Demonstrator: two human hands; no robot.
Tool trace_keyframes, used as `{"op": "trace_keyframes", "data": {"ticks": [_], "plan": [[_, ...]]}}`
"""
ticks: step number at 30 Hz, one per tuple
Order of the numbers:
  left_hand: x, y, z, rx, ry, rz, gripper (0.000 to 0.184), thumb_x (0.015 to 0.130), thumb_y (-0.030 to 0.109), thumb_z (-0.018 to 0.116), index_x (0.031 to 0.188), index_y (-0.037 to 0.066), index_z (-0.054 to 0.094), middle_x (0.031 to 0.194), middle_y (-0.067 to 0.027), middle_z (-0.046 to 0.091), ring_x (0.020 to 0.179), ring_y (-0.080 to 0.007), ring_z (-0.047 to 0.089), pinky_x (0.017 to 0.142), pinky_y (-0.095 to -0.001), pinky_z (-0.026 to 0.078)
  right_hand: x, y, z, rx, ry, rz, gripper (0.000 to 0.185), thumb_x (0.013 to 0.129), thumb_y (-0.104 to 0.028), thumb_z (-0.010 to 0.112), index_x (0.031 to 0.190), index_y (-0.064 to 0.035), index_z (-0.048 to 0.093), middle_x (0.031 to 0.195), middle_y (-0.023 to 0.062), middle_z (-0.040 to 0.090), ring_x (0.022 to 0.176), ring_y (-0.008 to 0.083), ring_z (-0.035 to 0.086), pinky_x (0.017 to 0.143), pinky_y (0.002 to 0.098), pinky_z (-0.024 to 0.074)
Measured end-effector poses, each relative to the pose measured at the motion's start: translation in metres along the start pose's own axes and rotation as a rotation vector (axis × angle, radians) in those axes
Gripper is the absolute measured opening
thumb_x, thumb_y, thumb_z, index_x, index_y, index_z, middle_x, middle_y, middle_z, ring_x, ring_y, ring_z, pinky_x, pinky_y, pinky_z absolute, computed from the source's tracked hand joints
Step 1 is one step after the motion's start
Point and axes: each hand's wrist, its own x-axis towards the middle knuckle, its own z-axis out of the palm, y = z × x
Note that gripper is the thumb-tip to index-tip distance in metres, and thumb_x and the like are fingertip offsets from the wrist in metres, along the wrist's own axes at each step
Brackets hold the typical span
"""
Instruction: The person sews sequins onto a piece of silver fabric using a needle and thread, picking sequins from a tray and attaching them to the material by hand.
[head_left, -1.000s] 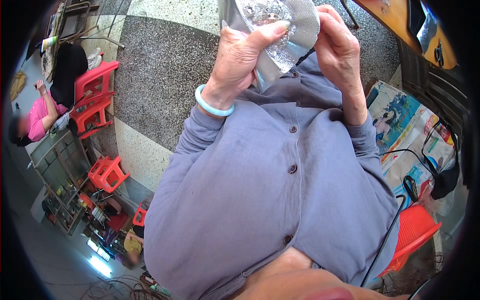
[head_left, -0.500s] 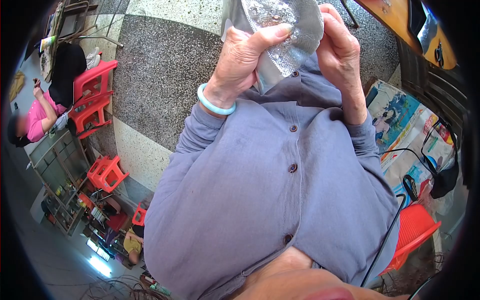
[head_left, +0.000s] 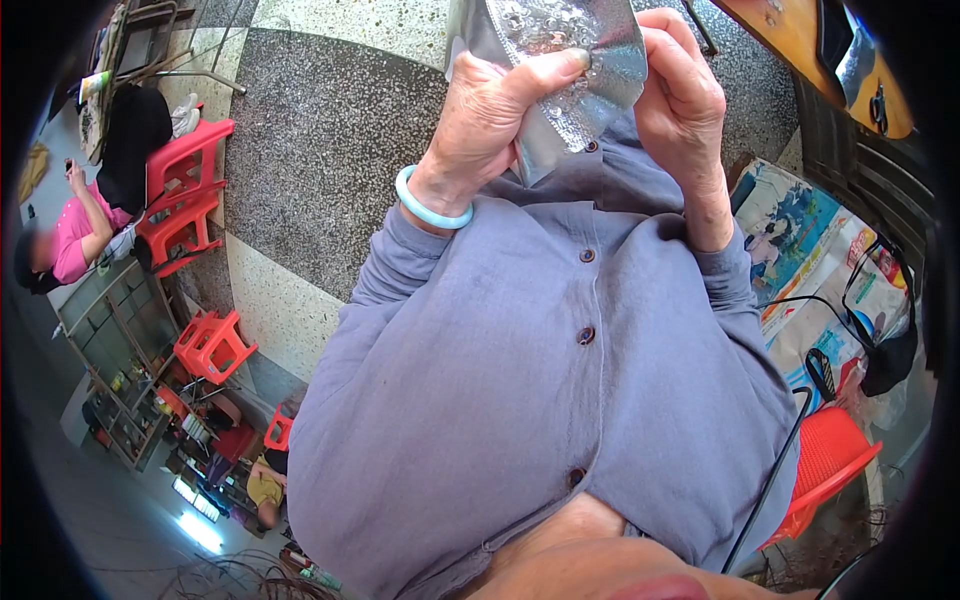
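Observation:
A silvery, shiny sheet or pouch (head_left: pixel 605 75) with small clear bead-like bits on it is at the top centre. My left hand (head_left: pixel 490 115), with a pale blue bangle (head_left: pixel 433 203) on its wrist, grips it from the left, the thumb pressed on its face. At its right edge is my right hand (head_left: pixel 680 95), fingers bent and pinched together. Whatever lies between those fingertips is too small or hidden to make out.
An orange-brown table (head_left: pixel 785 35) with scissors (head_left: pixel 878 108) on it is at the upper right. Printed sheets (head_left: pixel 790 240) and a red chair (head_left: pixel 830 460) are at the right. Red stools (head_left: pixel 213 346) and a person in pink (head_left: pixel 75 235) are at the left.
The silvery piece and my left hand have shifted slightly right and turned a little. My right hand's fingers have moved slightly at its edge. The person in pink has moved a hand.

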Motion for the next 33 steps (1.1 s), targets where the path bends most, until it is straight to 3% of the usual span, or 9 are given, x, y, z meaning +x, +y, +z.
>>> {"op": "trace_keyframes", "data": {"ticks": [5,8,11,18,21,24,28,29,33], "plan": [[0.0,0.002,0.008,-0.075,0.047,0.027,0.024,0.088,0.008,0.069,0.108,-0.005,0.067,0.098,-0.0088,0.07,0.086,-0.0123,0.067,0.077,-0.0253,0.056,-0.003,0.006,-0.005,-0.005,-0.047,-0.003,0.02,0.085,0.011,0.054,0.099,0.0006,0.063,0.092,0.0074,0.058,0.084,0.0174,0.057,0.076,0.0257,0.0459],[0.002,0.004,0.008,-0.083,0.046,0.039,0.025,0.087,0.007,0.069,0.109,-0.005,0.066,0.1,-0.0095,0.07,0.087,-0.0134,0.067,0.078,-0.0264,0.057,-0.011,0.009,-0.004,0.561,-0.023,0.42,0.021,0.089,0.009,0.053,0.107,-0.0006,0.057,0.099,0.0035,0.059,0.09,0.0109,0.057,0.081,0.0231,0.0459],[0.001,0.005,0.003,-0.015,0.005,0.002,0.029,0.09,0.008,0.066,0.115,-0.005,0.062,0.104,-0.012,0.069,0.091,-0.0159,0.068,0.081,-0.0287,0.058,-0.012,0.011,-0.006,0.797,-0.053,0.513,0.02,0.092,0.005,0.054,0.111,-0.0024,0.052,0.103,0.0006,0.058,0.095,0.0064,0.055,0.085,0.0215,0.0453],[0.001,0.001,0.007,-0.019,0.046,0.025,0.026,0.086,0.007,0.071,0.108,-0.006,0.067,0.099,-0.0104,0.07,0.087,-0.014,0.067,0.077,-0.0264,0.057,-0.008,0.01,0.001,0.809,0.01,0.46,0.017,0.093,0.004,0.055,0.108,-0.003,0.053,0.098,0.0003,0.057,0.083,0.0047,0.055,0.073,0.019,0.0458],[0.002,0.0,0.008,0.094,0.102,0.104,0.024,0.085,0.007,0.073,0.105,-0.006,0.069,0.095,-0.0101,0.071,0.085,-0.0136,0.068,0.075,-0.0252,0.057,-0.001,-0.006,-0.021,0.278,-0.075,0.553,0.015,0.092,0.004,0.056,0.105,-0.0022,0.054,0.096,0.002,0.058,0.075,0.0046,0.055,0.065,0.0182,0.0451],[0.003,-0.001,0.009,0.195,0.116,0.166,0.023,0.085,0.006,0.074,0.104,-0.006,0.07,0.094,-0.0102,0.071,0.082,-0.0114,0.067,0.073,-0.024,0.056,0.004,-0.009,-0.029,-0.161,0.127,0.109,0.018,0.085,0.006,0.065,0.1,-0.0028,0.062,0.09,0.0062,0.055,0.068,0.011,0.055,0.06,0.0226,0.0455],[0.004,0.004,0.023,0.39,0.113,0.131,0.025,0.087,0.006,0.07,0.109,-0.007,0.067,0.098,-0.0118,0.071,0.084,-0.0128,0.068,0.073,-0.0258,0.057,0.005,-0.02,-0.029,-0.265,-0.026,-0.141,0.017,0.08,0.004,0.071,0.095,-0.0028,0.068,0.096,0.0059,0.056,0.081,0.014,0.058,0.066,0.0241,0.0476],[0.004,0.005,0.025,0.422,0.12,0.123,0.026,0.087,0.006,0.07,0.109,-0.007,0.067,0.099,-0.0114,0.071,0.085,-0.0124,0.067,0.074,-0.0258,0.056,-0.001,-0.022,-0.029,-0.334,-0.099,-0.023,0.016,0.078,0.002,0.067,0.092,-0.0069,0.067,0.092,0.0061,0.058,0.076,0.015,0.061,0.068,0.0282,0.0535],[0.009,0.004,0.029,0.436,0.133,0.065,0.024,0.088,0.005,0.068,0.109,-0.006,0.066,0.101,-0.0096,0.07,0.088,-0.013,0.066,0.078,-0.0267,0.055,0.002,0.0,-0.02,-0.364,0.017,-0.213,0.017,0.072,-0.001,0.068,0.087,-0.0065,0.062,0.093,0.0082,0.058,0.076,0.0227,0.062,0.063,0.0338,0.0534]]}}
